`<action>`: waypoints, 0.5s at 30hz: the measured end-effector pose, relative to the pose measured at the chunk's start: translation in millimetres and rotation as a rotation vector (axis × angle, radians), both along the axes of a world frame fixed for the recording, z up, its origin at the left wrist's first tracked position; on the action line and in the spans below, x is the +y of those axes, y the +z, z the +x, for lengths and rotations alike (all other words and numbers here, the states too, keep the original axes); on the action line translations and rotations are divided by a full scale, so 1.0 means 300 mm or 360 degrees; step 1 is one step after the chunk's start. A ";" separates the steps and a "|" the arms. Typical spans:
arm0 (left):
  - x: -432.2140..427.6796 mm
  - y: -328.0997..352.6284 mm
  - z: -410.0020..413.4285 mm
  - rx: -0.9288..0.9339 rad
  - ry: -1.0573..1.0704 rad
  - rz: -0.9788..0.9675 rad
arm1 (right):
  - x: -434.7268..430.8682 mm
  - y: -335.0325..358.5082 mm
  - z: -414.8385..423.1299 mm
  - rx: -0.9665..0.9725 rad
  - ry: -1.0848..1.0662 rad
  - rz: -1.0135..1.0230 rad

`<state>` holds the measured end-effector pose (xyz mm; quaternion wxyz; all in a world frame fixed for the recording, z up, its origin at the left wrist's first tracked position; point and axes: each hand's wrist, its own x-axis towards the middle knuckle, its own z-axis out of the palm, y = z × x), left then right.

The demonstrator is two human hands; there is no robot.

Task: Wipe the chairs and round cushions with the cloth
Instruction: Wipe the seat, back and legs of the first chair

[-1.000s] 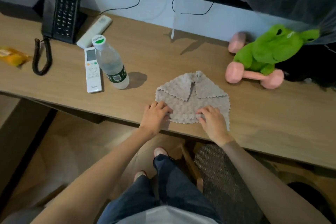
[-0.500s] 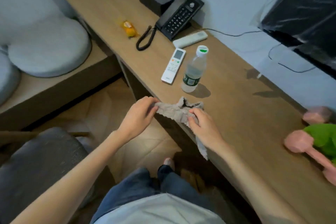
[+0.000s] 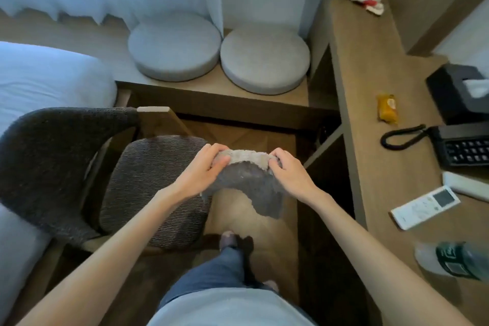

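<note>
Holds a grey fluffy cloth [image 3: 246,180] up in the air with both hands, above the front right corner of a dark grey woven chair with a wooden frame [image 3: 148,188] and the wooden floor. Grips one top corner with the left hand [image 3: 205,171], fingers curled over the edge, thumb on the near face. Pinches the other top corner with the right hand [image 3: 288,172]. Lets the rest sag between the two and hang down under the right wrist.

Beyond the chair, on a low wooden platform: two pale grey round cushions [image 3: 174,46] [image 3: 264,58], side by side, edges meeting.

Along the long wooden bench [image 3: 370,61] on the right: a black tissue box [image 3: 457,90], a black corded telephone [image 3: 460,145], an orange snack packet [image 3: 387,108], a white remote control with a small screen [image 3: 425,206], a clear plastic bottle with a green label [image 3: 449,262]. Cannot read the bottle label, too blurred; nor any print on the remote or the packet.
</note>
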<state>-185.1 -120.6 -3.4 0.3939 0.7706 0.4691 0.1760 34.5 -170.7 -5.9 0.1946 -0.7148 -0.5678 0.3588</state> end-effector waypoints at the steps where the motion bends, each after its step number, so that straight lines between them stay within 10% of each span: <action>1: 0.031 -0.002 -0.049 -0.0004 0.0027 -0.0038 | 0.069 -0.004 -0.038 0.0009 0.0077 -0.0006; 15: 0.078 -0.143 -0.591 0.0030 0.1014 -0.0251 | 0.623 -0.095 -0.575 -0.0204 0.1466 -0.0044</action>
